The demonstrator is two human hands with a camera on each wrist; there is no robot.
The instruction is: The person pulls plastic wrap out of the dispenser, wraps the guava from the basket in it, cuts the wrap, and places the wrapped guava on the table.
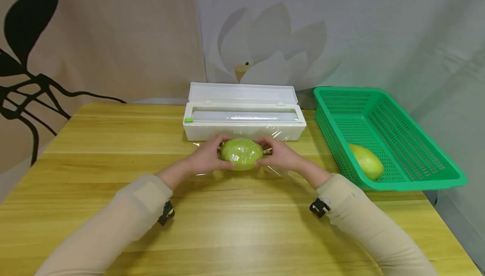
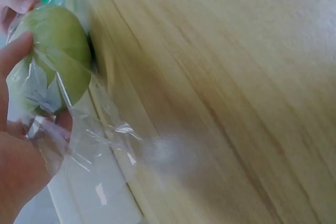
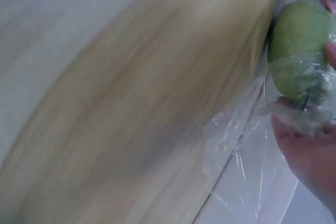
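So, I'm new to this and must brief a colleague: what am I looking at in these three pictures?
There's no machine here: a person works with two bare hands. The wide picture comes from a head-worn view, looking forward and down; the two tilted close-ups come from a small black camera on each wrist. The left hand and right hand hold an oval green fruit wrapped in clear plastic film. On the yellowish wooden table stand an open white rectangular box with a pale roll inside and, at right, a green plastic mesh basket containing a yellow-green fruit.
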